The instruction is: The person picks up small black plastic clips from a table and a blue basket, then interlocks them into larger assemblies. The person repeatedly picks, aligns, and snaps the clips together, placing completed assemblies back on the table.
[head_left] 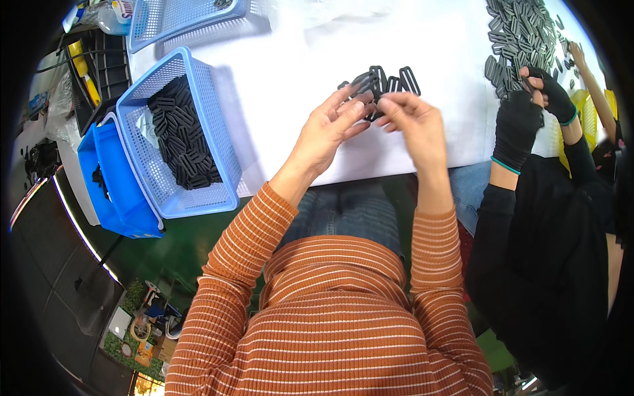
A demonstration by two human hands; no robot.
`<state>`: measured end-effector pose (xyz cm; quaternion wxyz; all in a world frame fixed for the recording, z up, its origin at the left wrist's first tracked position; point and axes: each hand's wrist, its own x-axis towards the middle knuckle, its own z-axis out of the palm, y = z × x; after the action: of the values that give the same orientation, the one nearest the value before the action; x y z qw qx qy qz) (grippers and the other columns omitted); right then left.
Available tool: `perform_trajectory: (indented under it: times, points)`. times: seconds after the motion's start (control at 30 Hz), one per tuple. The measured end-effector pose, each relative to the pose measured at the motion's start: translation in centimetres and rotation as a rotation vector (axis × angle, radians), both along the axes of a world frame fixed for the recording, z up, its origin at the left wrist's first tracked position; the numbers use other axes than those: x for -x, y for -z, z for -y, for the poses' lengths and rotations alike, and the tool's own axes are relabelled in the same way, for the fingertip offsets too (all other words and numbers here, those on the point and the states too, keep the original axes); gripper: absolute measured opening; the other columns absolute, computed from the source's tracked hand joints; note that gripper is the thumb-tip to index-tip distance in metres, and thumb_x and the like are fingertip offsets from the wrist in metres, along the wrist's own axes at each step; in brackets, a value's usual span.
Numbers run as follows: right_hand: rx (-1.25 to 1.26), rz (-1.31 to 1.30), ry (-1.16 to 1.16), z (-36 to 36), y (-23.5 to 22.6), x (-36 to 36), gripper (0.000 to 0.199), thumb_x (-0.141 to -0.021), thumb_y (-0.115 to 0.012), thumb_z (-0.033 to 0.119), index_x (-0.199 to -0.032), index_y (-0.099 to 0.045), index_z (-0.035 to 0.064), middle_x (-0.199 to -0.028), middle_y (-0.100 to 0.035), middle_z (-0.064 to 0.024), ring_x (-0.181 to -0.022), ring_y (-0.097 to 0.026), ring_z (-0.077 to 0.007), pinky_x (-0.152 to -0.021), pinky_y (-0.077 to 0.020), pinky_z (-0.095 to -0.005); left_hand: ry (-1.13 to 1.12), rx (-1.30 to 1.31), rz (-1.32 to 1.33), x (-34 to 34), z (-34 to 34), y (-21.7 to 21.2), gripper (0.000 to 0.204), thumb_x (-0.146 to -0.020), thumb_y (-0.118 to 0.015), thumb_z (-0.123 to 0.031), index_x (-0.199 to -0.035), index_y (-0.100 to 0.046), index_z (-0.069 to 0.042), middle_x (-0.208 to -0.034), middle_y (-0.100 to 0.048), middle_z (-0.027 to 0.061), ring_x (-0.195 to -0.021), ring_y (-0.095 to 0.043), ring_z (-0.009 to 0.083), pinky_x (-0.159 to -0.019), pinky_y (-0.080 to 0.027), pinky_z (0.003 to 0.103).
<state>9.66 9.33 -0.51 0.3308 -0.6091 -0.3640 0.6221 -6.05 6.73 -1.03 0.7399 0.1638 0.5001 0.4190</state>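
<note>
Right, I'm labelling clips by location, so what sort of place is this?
Probably a small workshop or factory: a blue basket of small black slotted pieces, a heap of similar ones, and a gloved co-worker alongside.

I'm seeing black buckles, white tabletop, light-blue basket, deeper blue bin; rust-orange top with thin white stripes; co-worker's gloves black, teal-edged.

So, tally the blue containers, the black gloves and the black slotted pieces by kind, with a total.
Light blue mesh baskets: 2
Bright blue bin: 1
Black gloves: 2
Total: 5, leaving out the black slotted pieces, which overlap too much to count.
</note>
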Motion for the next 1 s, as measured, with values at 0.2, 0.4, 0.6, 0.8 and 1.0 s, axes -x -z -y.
perform_trajectory:
  times: [0.2, 0.4, 0.6, 0.8, 1.0]
  points:
    - [-0.322, 0.887, -0.068, -1.1, 4.7, -2.8, 0.018, -0.079, -0.066, 0.017, -0.093, -0.066, 0.0055, -0.088, -0.061, -0.0099, -0.075, -0.061, -0.0268, -0.067, -0.0483, -0.0359, 0.022, 0.087, 0.064, 1.1, 0.3, -0.6, 0.035, -0.094, -0.049, -0.019, -0.123, -0.049, 0.001, -0.114, -0.060, 0.0141, -0.105, -0.060, 0.0263, -0.088, -0.050, 0.038]
    - [-0.230, 1.081, -0.153, -2.7, 5.9, -3.7, 0.024, -0.074, -0.072, 0.022, -0.090, -0.064, 0.0062, -0.097, -0.058, -0.0093, -0.089, -0.059, -0.0260, -0.073, -0.0476, -0.0364, 0.060, 0.085, 0.256, 1.2, 0.5, -2.2, 0.051, -0.098, -0.033, -0.035, -0.126, -0.043, 0.006, -0.121, -0.054, 0.0218, -0.109, -0.057, 0.0330, -0.089, -0.050, 0.041]
    - [-0.090, 0.699, -0.002, -3.0, 6.7, -4.4, 0.025, -0.074, -0.072, 0.016, -0.091, -0.063, 0.0012, -0.078, -0.067, -0.0082, -0.068, -0.063, -0.0199, -0.062, -0.0483, -0.0299, 0.039, 0.094, 0.312, 1.5, 0.9, -2.8, 0.054, -0.098, -0.030, -0.036, -0.126, -0.041, 0.009, -0.121, -0.052, 0.0244, -0.110, -0.056, 0.0347, -0.089, -0.051, 0.041]
    - [0.033, -0.078, 0.093, 1.2, -1.2, -1.9, 0.017, -0.080, -0.067, 0.008, -0.092, -0.063, -0.0037, -0.077, -0.066, -0.0076, -0.070, -0.061, -0.0105, -0.060, -0.0447, -0.0200, 0.047, 0.075, 0.253, 1.8, 0.9, -2.4, 0.052, -0.097, -0.035, -0.036, -0.123, -0.045, 0.008, -0.117, -0.056, 0.0223, -0.108, -0.057, 0.0319, -0.088, -0.051, 0.039]
    - [0.049, -0.092, 0.045, 3.3, -1.9, 0.3, 0.014, -0.082, -0.066, 0.007, -0.093, -0.064, -0.0012, -0.079, -0.066, -0.0060, -0.069, -0.061, -0.0101, -0.060, -0.0455, -0.0201, 0.043, 0.045, 0.065, 0.9, 1.3, -1.8, 0.035, -0.091, -0.054, -0.022, -0.116, -0.053, 0.002, -0.108, -0.062, 0.0143, -0.096, -0.062, 0.0213, -0.086, -0.052, 0.034]
